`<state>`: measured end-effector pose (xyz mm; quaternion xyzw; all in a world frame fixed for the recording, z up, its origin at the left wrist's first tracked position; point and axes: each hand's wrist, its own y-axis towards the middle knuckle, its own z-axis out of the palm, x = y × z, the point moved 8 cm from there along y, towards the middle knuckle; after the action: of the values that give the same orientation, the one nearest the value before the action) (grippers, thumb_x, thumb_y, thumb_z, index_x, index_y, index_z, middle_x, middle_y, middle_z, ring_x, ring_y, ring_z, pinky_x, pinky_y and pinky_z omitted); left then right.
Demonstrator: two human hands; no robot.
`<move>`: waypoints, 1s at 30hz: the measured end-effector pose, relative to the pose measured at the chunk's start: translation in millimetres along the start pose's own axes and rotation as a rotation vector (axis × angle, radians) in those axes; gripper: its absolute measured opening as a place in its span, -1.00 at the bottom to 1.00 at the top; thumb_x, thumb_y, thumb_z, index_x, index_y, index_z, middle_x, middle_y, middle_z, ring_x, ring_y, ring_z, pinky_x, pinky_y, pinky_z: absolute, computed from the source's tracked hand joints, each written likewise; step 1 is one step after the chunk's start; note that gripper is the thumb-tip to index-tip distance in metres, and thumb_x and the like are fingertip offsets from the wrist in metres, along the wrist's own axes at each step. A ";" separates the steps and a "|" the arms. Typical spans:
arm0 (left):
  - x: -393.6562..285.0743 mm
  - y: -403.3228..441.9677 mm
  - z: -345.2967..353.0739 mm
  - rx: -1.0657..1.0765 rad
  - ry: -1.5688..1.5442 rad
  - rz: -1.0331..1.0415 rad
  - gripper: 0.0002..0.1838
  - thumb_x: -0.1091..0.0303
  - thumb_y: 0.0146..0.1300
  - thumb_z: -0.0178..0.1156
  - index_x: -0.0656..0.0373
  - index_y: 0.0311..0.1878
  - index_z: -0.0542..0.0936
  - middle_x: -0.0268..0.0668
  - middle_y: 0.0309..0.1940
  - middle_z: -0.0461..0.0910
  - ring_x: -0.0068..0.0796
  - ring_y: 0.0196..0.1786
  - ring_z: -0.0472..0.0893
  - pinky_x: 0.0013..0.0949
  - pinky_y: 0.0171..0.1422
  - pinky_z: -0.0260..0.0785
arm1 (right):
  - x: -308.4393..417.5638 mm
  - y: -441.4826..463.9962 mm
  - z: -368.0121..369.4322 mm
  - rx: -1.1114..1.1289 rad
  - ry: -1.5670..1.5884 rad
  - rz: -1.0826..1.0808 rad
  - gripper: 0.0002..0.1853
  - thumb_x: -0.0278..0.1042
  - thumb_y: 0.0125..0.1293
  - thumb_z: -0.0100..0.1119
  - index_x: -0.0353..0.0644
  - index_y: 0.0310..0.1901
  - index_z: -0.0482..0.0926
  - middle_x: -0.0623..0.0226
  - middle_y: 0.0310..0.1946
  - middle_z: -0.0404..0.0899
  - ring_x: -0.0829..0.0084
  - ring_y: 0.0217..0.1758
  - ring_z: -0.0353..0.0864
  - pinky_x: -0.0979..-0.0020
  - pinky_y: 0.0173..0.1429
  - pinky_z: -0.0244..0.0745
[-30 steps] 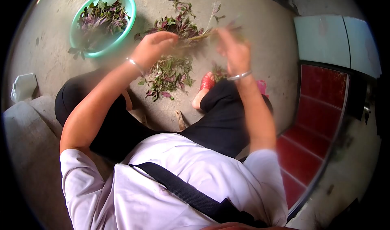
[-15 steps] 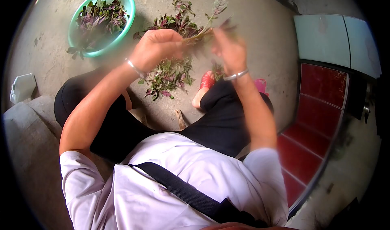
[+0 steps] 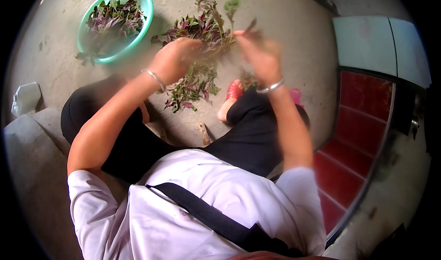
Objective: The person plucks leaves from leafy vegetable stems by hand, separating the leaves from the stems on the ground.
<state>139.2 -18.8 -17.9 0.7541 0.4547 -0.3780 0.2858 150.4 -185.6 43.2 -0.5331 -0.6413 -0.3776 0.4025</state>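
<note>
Over the floor pile, my left hand is closed round the lower part of a purple-green leafy stem, its fingers partly blurred. My right hand pinches the same stem farther up, with leaves sticking out above the fingertips. Motion smears the leaves between both hands. Under and beyond them lies a heap of purple and green leafy stems. Closer to my feet is another pile of leaves, partly covered by my left hand.
At the upper left, a turquoise basin holds purple-green leaves. A white plastic container stands at the far left. My foot in a red sandal is beside the near pile, with a pink item to its right. Red tiles line the right side.
My left hand has shifted slightly down and left, and my right hand slightly right. The leafy top between them has swung more upright.
</note>
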 end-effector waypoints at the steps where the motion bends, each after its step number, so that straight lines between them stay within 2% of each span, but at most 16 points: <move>1: 8.7 -0.7 6.0 0.127 -0.354 -0.294 -0.59 0.53 0.13 0.11 0.13 0.09 0.41 -0.27 -0.20 0.52 -0.50 -0.14 0.49 -0.41 -0.02 0.35 | -3.3 -1.3 1.1 0.005 -0.009 0.089 -0.81 -0.33 0.20 0.16 -0.22 -0.21 0.59 0.49 -0.53 0.51 0.71 -0.55 0.39 0.63 -0.48 0.36; 4: 4.1 6.5 17.8 0.208 -0.734 -0.273 -0.62 0.48 0.18 0.11 0.22 0.10 0.39 -0.30 -0.18 0.50 -0.59 -0.18 0.46 -0.45 -0.07 0.36 | -0.9 -1.8 7.8 0.022 -0.084 0.008 -0.82 -0.35 0.19 0.16 -0.23 -0.21 0.59 0.49 -0.54 0.51 0.71 -0.56 0.41 0.63 -0.49 0.36; 5: -0.2 6.5 21.4 0.205 -0.727 -0.237 -0.67 0.41 0.20 0.13 0.27 0.03 0.43 -0.32 -0.19 0.52 -0.66 -0.26 0.45 -0.53 -0.15 0.36 | 0.3 -2.6 10.4 0.038 -0.091 0.002 -0.81 -0.36 0.18 0.16 -0.24 -0.20 0.58 0.47 -0.54 0.52 0.70 -0.57 0.42 0.62 -0.48 0.37; 8: -2.4 8.3 30.4 0.221 -0.640 -0.136 -0.75 0.37 0.19 0.15 0.27 -0.09 0.51 -0.38 -0.28 0.56 -0.74 -0.38 0.42 -0.61 -0.27 0.33 | 5.8 -3.9 19.9 0.066 -0.044 -0.050 -0.80 -0.37 0.18 0.16 -0.26 -0.19 0.57 0.46 -0.55 0.52 0.69 -0.59 0.42 0.61 -0.47 0.38; 9: -2.9 8.2 28.3 0.242 -0.537 -0.155 -0.84 0.36 0.19 0.14 0.25 -0.23 0.56 -0.45 -0.41 0.58 -0.79 -0.46 0.40 -0.67 -0.38 0.27 | 4.2 -4.4 20.8 0.066 -0.001 -0.021 -0.81 -0.38 0.19 0.15 -0.27 -0.20 0.56 0.45 -0.53 0.52 0.69 -0.58 0.43 0.61 -0.47 0.38; 12: 5.6 3.4 30.2 0.229 -0.704 -0.338 -0.85 0.37 0.20 0.13 0.22 -0.23 0.58 -0.46 -0.45 0.59 -0.80 -0.50 0.37 -0.70 -0.42 0.24 | 2.3 -6.3 24.1 0.066 0.128 0.052 -0.83 -0.41 0.21 0.11 -0.29 -0.20 0.52 0.42 -0.47 0.54 0.67 -0.56 0.47 0.61 -0.46 0.38; 17: 8.4 0.2 32.0 0.255 -0.895 -0.411 -0.80 0.35 0.21 0.12 0.21 -0.16 0.58 -0.41 -0.34 0.61 -0.77 -0.47 0.44 -0.66 -0.38 0.28 | -4.2 -10.9 19.2 0.056 0.251 0.247 -0.87 -0.45 0.23 0.05 -0.31 -0.24 0.47 0.41 -0.48 0.50 0.67 -0.54 0.46 0.64 -0.47 0.32; 20: 9.2 0.3 34.2 0.254 -0.922 -0.414 -0.79 0.35 0.21 0.12 0.22 -0.14 0.57 -0.37 -0.28 0.61 -0.75 -0.45 0.46 -0.65 -0.37 0.28 | 1.4 -14.8 19.5 0.068 0.238 0.218 -0.88 -0.50 0.20 0.02 -0.31 -0.24 0.46 0.41 -0.49 0.49 0.66 -0.54 0.46 0.61 -0.44 0.35; 24: 9.5 -0.7 37.4 0.279 -0.984 -0.421 -0.78 0.35 0.23 0.08 0.23 -0.11 0.56 -0.34 -0.24 0.60 -0.74 -0.40 0.47 -0.64 -0.34 0.30 | 1.9 -16.2 17.8 0.070 0.230 0.222 -0.88 -0.54 0.18 -0.01 -0.31 -0.24 0.46 0.37 -0.41 0.50 0.63 -0.41 0.48 0.60 -0.30 0.41; 27: 12.0 -2.1 41.9 0.312 -0.969 -0.421 -0.77 0.35 0.24 0.07 0.23 -0.10 0.56 -0.33 -0.22 0.61 -0.76 -0.40 0.46 -0.66 -0.32 0.30 | 2.7 -13.7 8.1 -0.009 0.192 0.132 -0.85 -0.53 0.17 0.03 -0.29 -0.20 0.46 0.34 -0.34 0.50 0.63 -0.32 0.47 0.62 -0.18 0.39; 30: 9.4 -4.5 44.1 0.323 -0.907 -0.436 -0.77 0.35 0.24 0.07 0.21 -0.10 0.56 -0.35 -0.24 0.61 -0.77 -0.40 0.45 -0.66 -0.31 0.30 | 8.7 -11.7 5.0 -0.034 0.380 0.121 -0.80 -0.51 0.16 0.08 -0.28 -0.16 0.45 0.36 -0.30 0.50 0.63 -0.28 0.47 0.62 -0.11 0.36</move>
<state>124.2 -46.6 -50.4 0.4371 0.3677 -0.7823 0.2486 137.3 -179.4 48.6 -0.4964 -0.5142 -0.4572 0.5292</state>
